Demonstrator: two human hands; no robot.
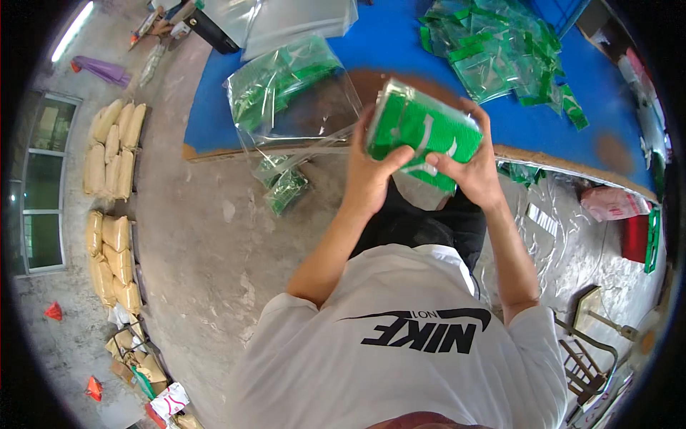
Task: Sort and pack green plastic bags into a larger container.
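At frame centre, both hands clench one green packet stack [423,136] in clear film, left hand [371,175] at its lower left corner, right hand [473,168] along its right edge, above the blue counter [400,50] rim. It looks light, soft and slippery, best pinched at the edges. Left of it a clear bag [289,89] holds more green packets; loose ones [500,53] pile upper right; tan sacks [111,150] line the left wall.
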